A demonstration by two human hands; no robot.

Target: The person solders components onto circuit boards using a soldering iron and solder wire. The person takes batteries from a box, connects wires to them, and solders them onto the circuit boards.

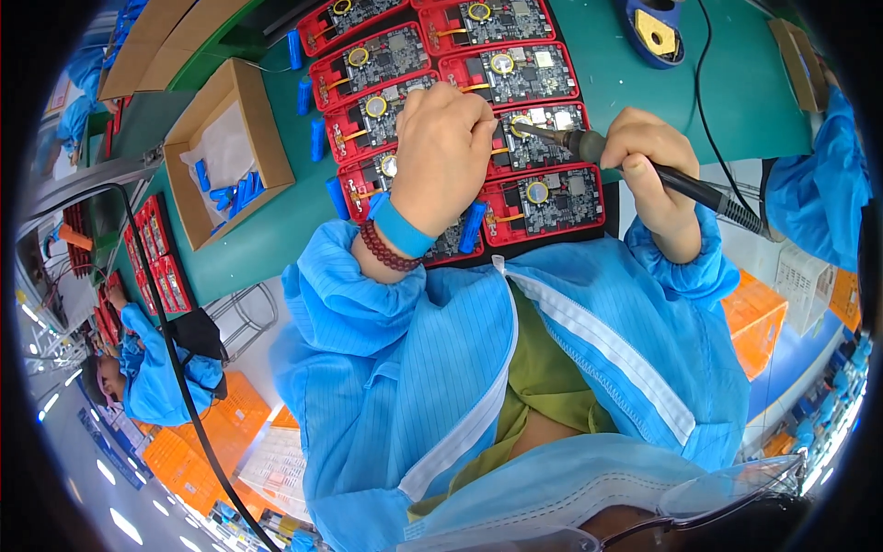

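Note:
My right hand [651, 170] is wrapped round the dark handle of a soldering iron [585, 145]. Its thin tip points left, over a green-black circuit board [555, 120] in a red plastic housing. I cannot tell whether the tip touches the board. Over the neighbouring housings in the left column, my left hand [443, 147] is closed with its fingertips drawn together; anything in them is hidden. Two columns of red housings [593, 216] hold boards with round yellow-ringed parts. A blue cylinder [473, 227] lies near my left wrist, and more [318, 138] line the left side.
A cardboard box [271, 138] with blue cylinders stands left on the green table [607, 83]. Beyond it lie more red housings [166, 267]. A yellow sponge [655, 35] sits in a blue holder at the back right, beside a black cable [706, 92]. Other people work on both sides.

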